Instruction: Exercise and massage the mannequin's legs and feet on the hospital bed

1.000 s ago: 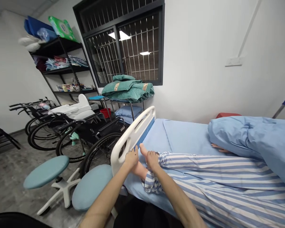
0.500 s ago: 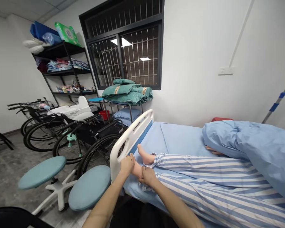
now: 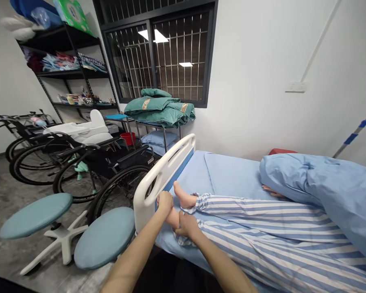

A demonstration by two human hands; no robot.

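A figure in blue-and-white striped trousers (image 3: 250, 232) lies on the bed, legs stretched toward the footboard. My left hand (image 3: 165, 202) is closed round the toe end of the nearer bare foot (image 3: 172, 218), close beside the footboard (image 3: 142, 205). At the ankle of that same foot, my right hand (image 3: 186, 224) grips near the trouser cuff. Its fingers are partly hidden. The farther bare foot (image 3: 184, 197) rests untouched with its toes up. A blue quilt (image 3: 317, 179) covers the upper body, and some fingers (image 3: 273, 191) show from under its edge.
Two round teal stools (image 3: 105, 238) stand left of the bed. Behind them are several wheelchairs (image 3: 122, 179) and a black shelf rack (image 3: 71, 73). Green folded bedding (image 3: 161, 110) lies on a stand below the barred window. A pole (image 3: 354, 134) leans at the far right.
The view has shifted, so the stools and wheelchairs appear further left. My left hand has turned slightly over the toes of the nearer foot. My right hand keeps its place at the ankle.
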